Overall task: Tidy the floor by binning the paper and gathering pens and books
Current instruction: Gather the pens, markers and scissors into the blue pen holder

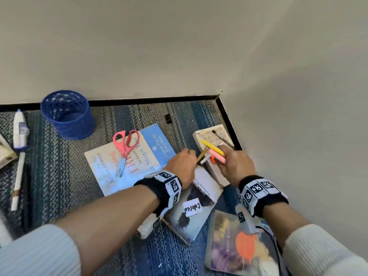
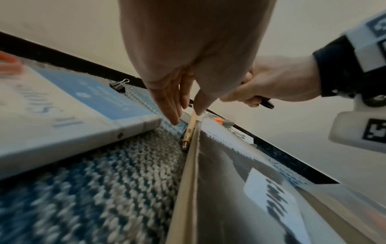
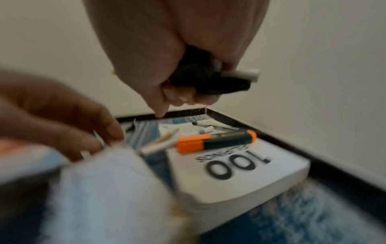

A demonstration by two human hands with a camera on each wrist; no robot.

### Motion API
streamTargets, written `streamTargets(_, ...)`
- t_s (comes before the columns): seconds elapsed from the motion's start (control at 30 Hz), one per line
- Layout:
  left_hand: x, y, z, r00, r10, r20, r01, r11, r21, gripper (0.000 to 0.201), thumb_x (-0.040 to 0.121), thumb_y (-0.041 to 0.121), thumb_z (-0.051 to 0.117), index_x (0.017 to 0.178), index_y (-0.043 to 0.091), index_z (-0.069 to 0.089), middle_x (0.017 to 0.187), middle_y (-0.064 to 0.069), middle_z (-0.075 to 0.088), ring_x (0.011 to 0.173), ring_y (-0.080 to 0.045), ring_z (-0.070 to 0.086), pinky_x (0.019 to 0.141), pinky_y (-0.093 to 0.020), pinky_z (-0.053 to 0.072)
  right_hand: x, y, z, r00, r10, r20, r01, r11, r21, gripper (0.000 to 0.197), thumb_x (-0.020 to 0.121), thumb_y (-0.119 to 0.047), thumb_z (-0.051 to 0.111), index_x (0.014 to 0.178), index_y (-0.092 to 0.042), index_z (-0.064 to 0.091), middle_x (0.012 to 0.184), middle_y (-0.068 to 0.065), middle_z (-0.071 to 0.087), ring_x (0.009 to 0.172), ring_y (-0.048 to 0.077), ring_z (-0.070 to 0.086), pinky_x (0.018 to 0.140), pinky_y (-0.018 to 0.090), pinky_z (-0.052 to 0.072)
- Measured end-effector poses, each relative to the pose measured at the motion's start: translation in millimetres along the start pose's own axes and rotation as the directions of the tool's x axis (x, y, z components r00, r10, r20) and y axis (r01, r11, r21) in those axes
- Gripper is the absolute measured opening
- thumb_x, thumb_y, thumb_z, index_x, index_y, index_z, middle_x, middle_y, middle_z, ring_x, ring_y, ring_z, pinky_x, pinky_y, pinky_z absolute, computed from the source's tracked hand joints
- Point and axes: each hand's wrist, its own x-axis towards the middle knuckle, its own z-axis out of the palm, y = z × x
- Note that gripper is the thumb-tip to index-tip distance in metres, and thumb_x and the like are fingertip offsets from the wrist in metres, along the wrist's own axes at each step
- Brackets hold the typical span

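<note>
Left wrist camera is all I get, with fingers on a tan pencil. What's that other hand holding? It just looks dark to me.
Observer: From the head camera, the right hand grips a yellow highlighter and a pink highlighter.
Operator: Is there a pot for pens?
Observer: Yes, a blue mesh pen cup stands upright by the wall.
Operator: Any more pens lying about?
Observer: A long white pen lies on the striped rug, far left.

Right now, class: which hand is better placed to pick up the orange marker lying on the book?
Probably left. The left hand holds only a pencil; the right hand grips several pens, though it is nearer the orange marker.
</note>
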Motion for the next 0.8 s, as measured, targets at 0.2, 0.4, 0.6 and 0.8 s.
streamTargets(0.2,9.6,-2.4,16.2,0.998,-0.03,0.047,0.028,0.999,0.038,0.027,0.096,0.009,0.042,0.12,0.0,0.052,0.124,-0.018,0.053,0.115,-0.033,0.052,0.095,-0.039,0.043,16.0,-2.2,16.4,0.98,-0.167,0.107,0.168,0.986,0.002,0.034,0.085,-0.034,0.058,0.12,-0.035,0.057,0.093,0.002,0.069,0.085,0.028,0.065,0.071,0.039,0.054)
streamTargets(0.4,2.5,-2.5,9.7,0.995,0.002,0.097,-0.007,0.999,0.051,0.032,0.099,0.019,0.039,0.122,0.003,0.054,0.126,-0.018,0.051,0.116,-0.033,0.049,0.095,-0.038,0.04,21.4,-10.5,27.0,0.97,-0.241,0.018,0.241,0.96,-0.142,0.027,0.082,-0.029,0.067,0.1,-0.014,0.054,0.103,0.007,0.051,0.067,0.034,0.06,0.049,0.035,0.041)
streamTargets(0.6,-17.0,-5.3,-9.6,0.984,-0.18,0.005,0.18,0.979,-0.094,0.021,0.097,0.014,0.039,0.115,0.004,0.044,0.112,-0.021,0.063,0.103,-0.04,0.06,0.073,-0.041,0.04,20.3,-18.3,9.1,0.938,-0.304,-0.168,0.298,0.953,-0.058,0.02,0.083,-0.024,0.067,0.087,-0.011,0.054,0.076,0.009,0.061,0.062,0.034,0.06,0.049,0.034,0.041)
streamTargets(0.8,-26.1,-27.3,-43.4,0.96,-0.212,-0.181,0.183,0.969,-0.163,0.031,0.097,0.041,0.049,0.101,0.014,0.062,0.097,-0.013,0.07,0.093,-0.035,0.063,0.073,-0.04,0.049,16.8,-48.8,-26.1,0.896,-0.144,-0.42,0.271,0.927,0.261,0.028,0.09,-0.038,0.061,0.089,-0.012,0.054,0.064,0.003,0.056,0.056,0.026,0.05,0.052,0.032,0.038)
